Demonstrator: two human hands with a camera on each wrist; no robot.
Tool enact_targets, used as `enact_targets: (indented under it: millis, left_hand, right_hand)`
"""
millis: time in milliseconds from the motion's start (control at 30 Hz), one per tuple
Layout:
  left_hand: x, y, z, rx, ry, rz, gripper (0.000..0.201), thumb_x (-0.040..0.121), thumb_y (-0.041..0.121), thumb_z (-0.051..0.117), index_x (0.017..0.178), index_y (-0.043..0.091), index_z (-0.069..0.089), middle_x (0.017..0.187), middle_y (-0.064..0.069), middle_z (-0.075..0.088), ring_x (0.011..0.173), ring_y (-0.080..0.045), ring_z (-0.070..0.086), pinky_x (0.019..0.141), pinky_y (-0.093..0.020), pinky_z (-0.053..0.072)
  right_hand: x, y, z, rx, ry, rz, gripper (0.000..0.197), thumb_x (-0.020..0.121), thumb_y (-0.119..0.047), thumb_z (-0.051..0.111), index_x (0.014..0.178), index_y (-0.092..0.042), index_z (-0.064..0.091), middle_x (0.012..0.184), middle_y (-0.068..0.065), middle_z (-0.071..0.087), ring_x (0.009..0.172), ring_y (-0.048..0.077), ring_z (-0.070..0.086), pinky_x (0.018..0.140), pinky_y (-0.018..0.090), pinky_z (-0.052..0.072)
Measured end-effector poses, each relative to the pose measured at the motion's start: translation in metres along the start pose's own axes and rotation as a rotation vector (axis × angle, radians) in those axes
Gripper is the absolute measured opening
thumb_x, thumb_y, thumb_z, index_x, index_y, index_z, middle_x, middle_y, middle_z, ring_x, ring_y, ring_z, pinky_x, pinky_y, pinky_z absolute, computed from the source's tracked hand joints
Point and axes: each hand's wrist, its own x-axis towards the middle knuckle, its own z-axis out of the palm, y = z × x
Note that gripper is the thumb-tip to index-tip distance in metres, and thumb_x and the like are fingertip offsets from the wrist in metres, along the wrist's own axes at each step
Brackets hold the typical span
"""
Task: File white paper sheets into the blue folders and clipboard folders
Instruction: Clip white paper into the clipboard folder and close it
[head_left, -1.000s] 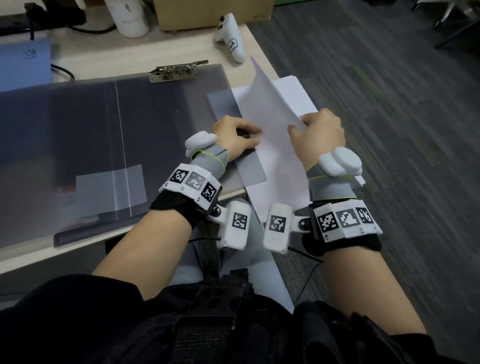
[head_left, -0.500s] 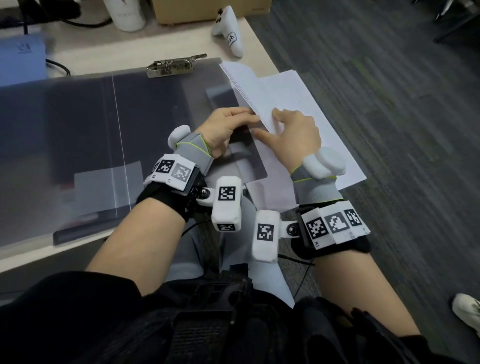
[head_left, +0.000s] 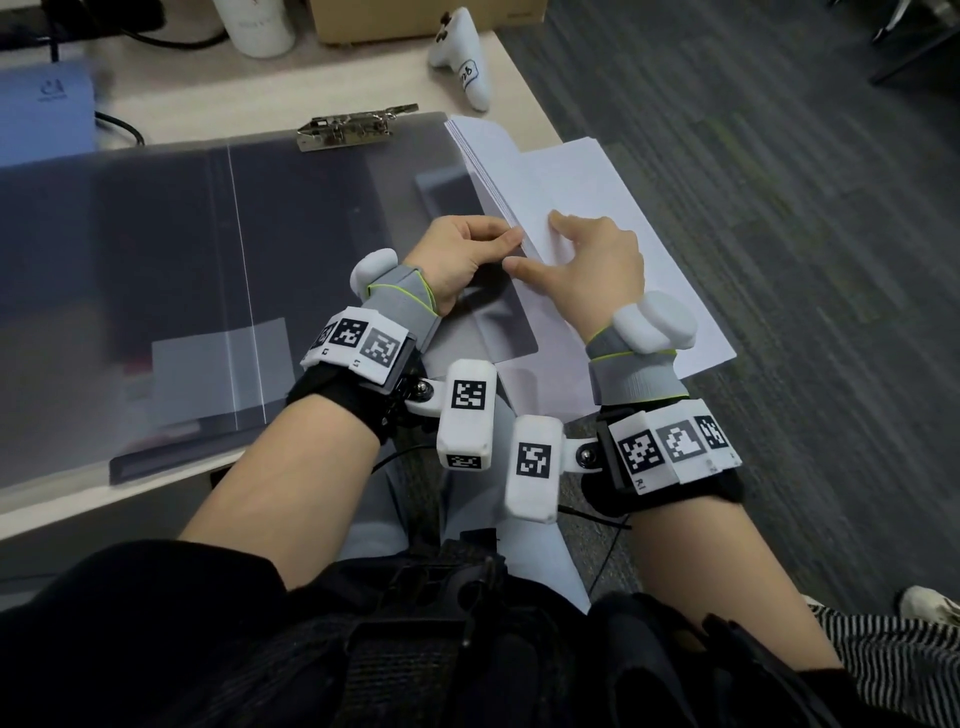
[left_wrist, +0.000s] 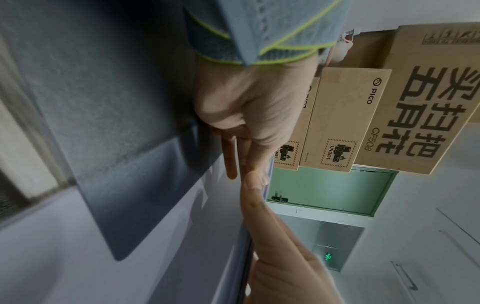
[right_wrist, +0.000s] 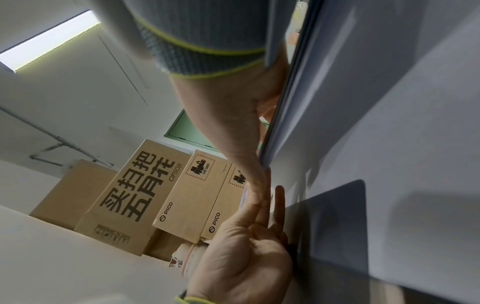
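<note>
Cardboard boxes: "PICO", "UN 3481". Large carton: "CF508", Chinese characters. White controller: handwritten number, unclear. Blue folder: logo, illegible.

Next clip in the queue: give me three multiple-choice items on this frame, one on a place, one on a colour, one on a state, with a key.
1. Where does the metal clip sit on the clipboard folder?
A. far edge
B. near edge
C. off on the floor

2. What colour is the game controller?
A. black
B. white
C. red

3. What is the left hand doing?
A. resting flat on the desk
B. pinching the edge of the paper stack
C. pressing the clip open

Key: 1 A, the clip lies along the folder's far edge. 2 B, its body is white. 3 B, thumb and fingers meet on the stack's edge, beside the right hand.
</note>
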Motion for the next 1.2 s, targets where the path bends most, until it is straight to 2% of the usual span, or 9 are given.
enact_targets:
  millis: [167, 300, 567, 700, 800, 900, 967, 1033, 1200]
  left_hand:
    - [0.002, 0.0, 0.0, 0.0, 0.012, 0.001, 0.019, 0.091, 0.006, 0.054, 0.074, 0.009, 0.061, 0.049, 0.01, 0.064, 0.049, -0.001, 0.058, 0.057, -0.012, 0.048]
    - [0.004, -0.001, 0.002, 0.018, 0.043, -0.002, 0.021, 0.09, 0.006, 0.056, 0.07, 0.011, 0.061, 0.048, 0.012, 0.062, 0.05, 0.0, 0.055, 0.059, -0.012, 0.046]
    - [0.007, 0.0, 0.008, 0.084, 0.124, -0.023, 0.027, 0.084, 0.006, 0.061, 0.058, 0.011, 0.058, 0.053, 0.001, 0.053, 0.058, -0.013, 0.045, 0.059, -0.022, 0.038]
    - [0.009, -0.002, 0.01, 0.086, 0.142, -0.022, 0.022, 0.083, 0.005, 0.062, 0.062, 0.011, 0.06, 0.066, -0.006, 0.055, 0.066, -0.015, 0.047, 0.065, -0.023, 0.039]
    - [0.011, -0.004, 0.008, 0.068, 0.133, -0.019, 0.018, 0.081, 0.007, 0.065, 0.064, 0.011, 0.061, 0.073, -0.009, 0.056, 0.073, -0.019, 0.048, 0.071, -0.025, 0.039]
    - [0.01, -0.004, 0.007, 0.042, 0.131, -0.02, 0.021, 0.083, 0.006, 0.063, 0.063, 0.012, 0.06, 0.065, -0.004, 0.057, 0.064, -0.015, 0.048, 0.064, -0.021, 0.04]
    - [0.012, -0.004, 0.006, 0.017, 0.145, -0.007, 0.026, 0.084, 0.004, 0.062, 0.059, 0.013, 0.059, 0.054, 0.005, 0.056, 0.061, -0.013, 0.046, 0.061, -0.022, 0.038]
    - [0.012, -0.005, 0.005, 0.002, 0.142, 0.006, 0.028, 0.084, 0.004, 0.061, 0.058, 0.015, 0.059, 0.05, 0.009, 0.057, 0.062, -0.012, 0.046, 0.063, -0.021, 0.037]
    - [0.007, -0.002, 0.003, -0.023, 0.042, 0.037, 0.017, 0.09, 0.008, 0.055, 0.076, 0.014, 0.062, 0.059, 0.012, 0.07, 0.065, 0.003, 0.065, 0.075, -0.014, 0.045]
  right_hand:
    - [0.001, 0.001, -0.003, 0.043, 0.007, -0.011, 0.071, 0.074, -0.056, 0.07, 0.133, -0.02, 0.053, 0.132, 0.001, 0.059, 0.121, 0.022, 0.053, 0.088, 0.028, 0.042]
    - [0.0, 0.0, -0.006, 0.077, 0.013, -0.007, 0.075, 0.074, -0.053, 0.072, 0.136, -0.017, 0.05, 0.139, 0.001, 0.054, 0.129, 0.02, 0.048, 0.1, 0.03, 0.04]
    - [0.0, 0.001, -0.008, 0.085, 0.019, 0.01, 0.071, 0.076, -0.049, 0.072, 0.136, -0.019, 0.05, 0.138, 0.001, 0.054, 0.128, 0.02, 0.049, 0.098, 0.028, 0.04]
    - [0.001, 0.003, -0.016, 0.041, 0.126, 0.043, 0.049, 0.084, -0.037, 0.066, 0.128, -0.017, 0.056, 0.128, 0.005, 0.059, 0.117, 0.027, 0.053, 0.089, 0.033, 0.043]
    - [0.004, 0.006, -0.017, -0.145, 0.243, 0.038, 0.056, 0.086, -0.039, 0.06, 0.137, -0.019, 0.045, 0.138, 0.005, 0.05, 0.127, 0.028, 0.046, 0.099, 0.037, 0.036]
    - [0.0, 0.005, -0.014, -0.238, 0.148, -0.059, 0.081, 0.079, -0.054, 0.062, 0.145, -0.02, 0.031, 0.151, 0.004, 0.033, 0.142, 0.024, 0.025, 0.115, 0.049, 0.018]
    - [-0.003, 0.003, -0.011, -0.245, 0.016, -0.053, 0.091, 0.074, -0.053, 0.068, 0.146, -0.019, 0.026, 0.145, 0.007, 0.038, 0.135, 0.028, 0.035, 0.101, 0.042, 0.034]
    - [-0.007, 0.001, -0.006, -0.262, -0.071, -0.005, 0.088, 0.074, -0.044, 0.07, 0.144, -0.018, 0.023, 0.135, 0.01, 0.045, 0.123, 0.033, 0.046, 0.081, 0.036, 0.037]
    - [-0.01, -0.001, -0.012, -0.305, 0.01, 0.092, 0.042, 0.084, -0.013, 0.053, 0.124, -0.01, 0.038, 0.115, 0.018, 0.055, 0.102, 0.04, 0.056, 0.068, 0.037, 0.037]
